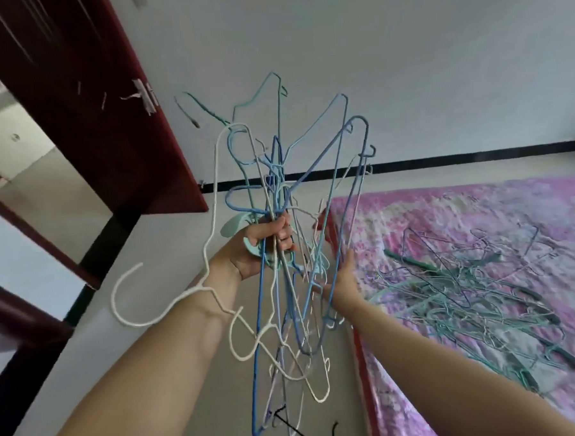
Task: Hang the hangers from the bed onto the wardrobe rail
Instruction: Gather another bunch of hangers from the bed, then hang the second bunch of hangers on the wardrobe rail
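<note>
So the left hand [264,249] has its fingers curled tight around a big messy bunch of hangers [290,237], blue, teal and white wire ones plus what looks like a pale green plastic one, all held up in front of the wall [404,61] with hooks and shoulders sticking out in every direction. A white hanger [210,228] droops out of the clump across the left forearm, and a few more dangle low toward the floor [167,244]. The right hand [344,280] reaches in from the bed side with its fingers mostly straight, touching the lower wires of the bunch as if steadying them; I can't really tell whether it's pinching any one wire, since the tangle sits in front of the fingers. On the pink floral bed [478,207] there's a good-sized pile of hangers [466,291] lying tangled, well apart from the bunch in the air, mostly teal and dark ones. A dark red door [83,105] stands open on the left, and I can't see any wardrobe or rail at all from this angle. My read on progress: pretty early days. One load is picked up and nothing visibly hung, so this bunch needs carrying over, untangling and hooking on one by one, then at least another trip for the bed pile. The tangling looks like the annoying part tbh.
</note>
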